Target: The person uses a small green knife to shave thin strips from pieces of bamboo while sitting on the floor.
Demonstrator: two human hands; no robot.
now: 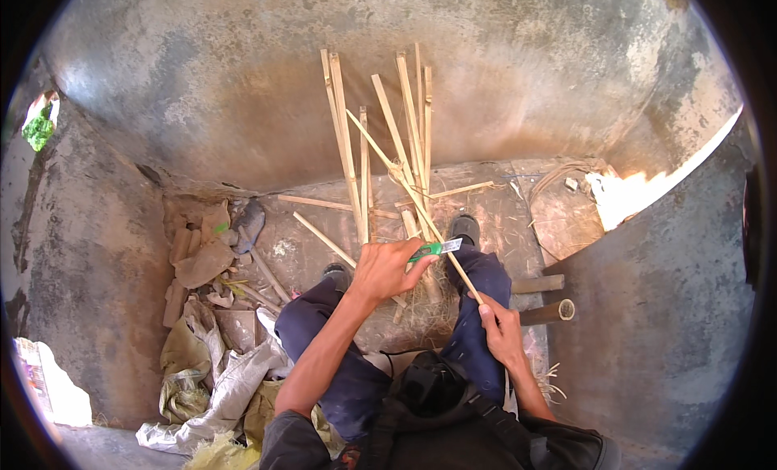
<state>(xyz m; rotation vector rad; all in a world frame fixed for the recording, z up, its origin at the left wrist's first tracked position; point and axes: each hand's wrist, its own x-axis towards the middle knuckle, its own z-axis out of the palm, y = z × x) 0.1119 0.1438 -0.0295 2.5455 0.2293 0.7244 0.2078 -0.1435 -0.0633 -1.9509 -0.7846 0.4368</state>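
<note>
Closest to you, your right hand (500, 328) grips the near end of a thin bamboo strip (421, 207), fingers curled tight around it just above your right knee. The strip is pale tan, narrow and flat, and straight along its whole length. Its long axis runs on a diagonal: from your right fist it points up and away to the left, passing between your knees and over the floor, with its far tip reaching in among the other sticks by the wall.

A little further out, your left hand (387, 268) is closed on a green-handled utility knife (435, 248). The fingers are wrapped around the handle and pressed together, not spread. The knife lies nearly crosswise to the strip, its silver blade end pointing right and meeting the strip partway along, just beyond your right hand.

Below the hands, your legs in dark blue trousers frame a patch of shavings and dry fibre (421, 312) on the ground. To your right lie two short bamboo pieces (546, 300), one showing its hollow round end.

Beyond that, a bundle of split bamboo slats (388, 138) leans upright against the grey concrete wall (243, 90). To the left, crumpled sacks and scraps (214, 365) are heaped along the floor.
</note>
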